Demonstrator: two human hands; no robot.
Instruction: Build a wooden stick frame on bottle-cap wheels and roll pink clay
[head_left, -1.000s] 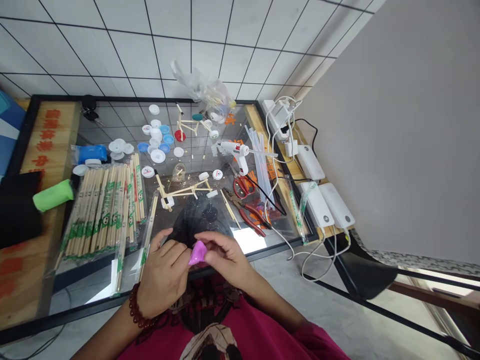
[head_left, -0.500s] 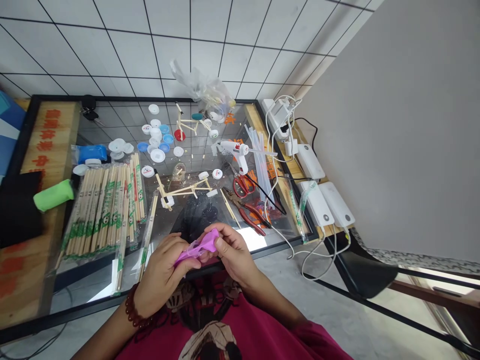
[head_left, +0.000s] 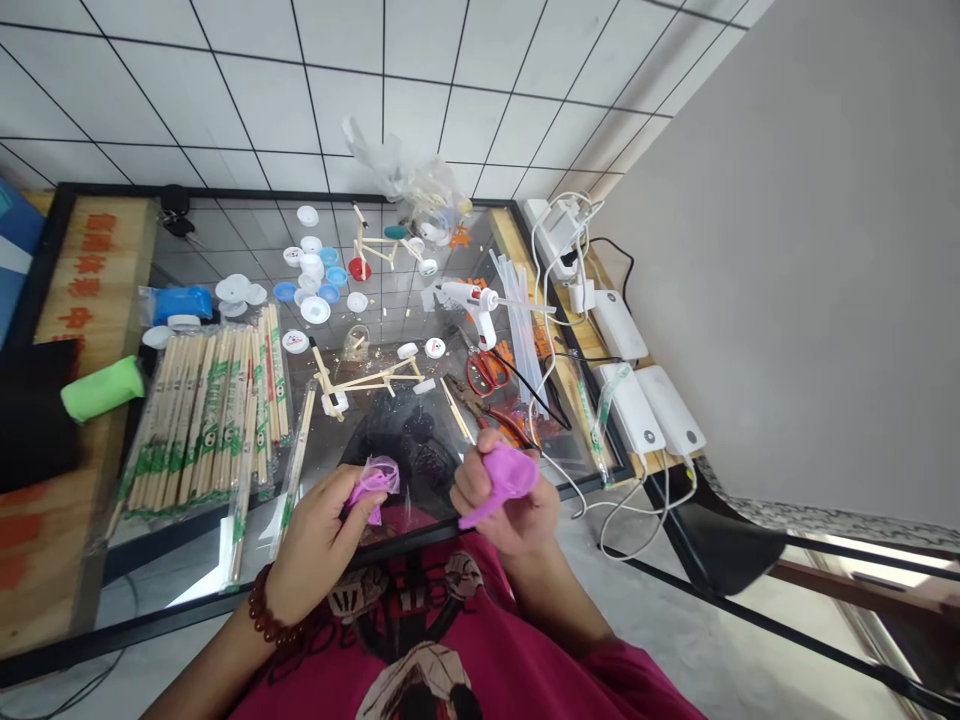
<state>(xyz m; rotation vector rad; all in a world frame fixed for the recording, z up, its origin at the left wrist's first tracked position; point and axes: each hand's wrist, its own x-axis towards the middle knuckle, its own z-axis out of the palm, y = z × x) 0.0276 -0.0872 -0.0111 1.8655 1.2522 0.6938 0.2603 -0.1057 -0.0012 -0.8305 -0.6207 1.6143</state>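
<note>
Near the table's front edge, my left hand [head_left: 319, 525] pinches a clear wrapper holding purple material [head_left: 373, 487]. My right hand [head_left: 517, 510], to the right, grips a separate soft purple lump [head_left: 510, 473] with a thin tail stretching down to the left. The two hands are apart. Beyond them lies a frame of glued sticks [head_left: 375, 380] with white caps at its ends. Pliers [head_left: 502, 415] lie just past my right hand, partly hidden by it.
Wrapped chopsticks [head_left: 202, 420] cover the left side, beside a green roll [head_left: 103, 388] and a blue packet [head_left: 182, 303]. Bottle caps [head_left: 315, 310] sit mid-table. A glue gun [head_left: 476, 305], red-handled scissors [head_left: 486, 372], glue sticks [head_left: 519, 330] and white cables [head_left: 551, 380] are at right.
My hands have moved apart, my right hand going right. The purple material, earlier held between both hands, is now in two parts, one in each hand.
</note>
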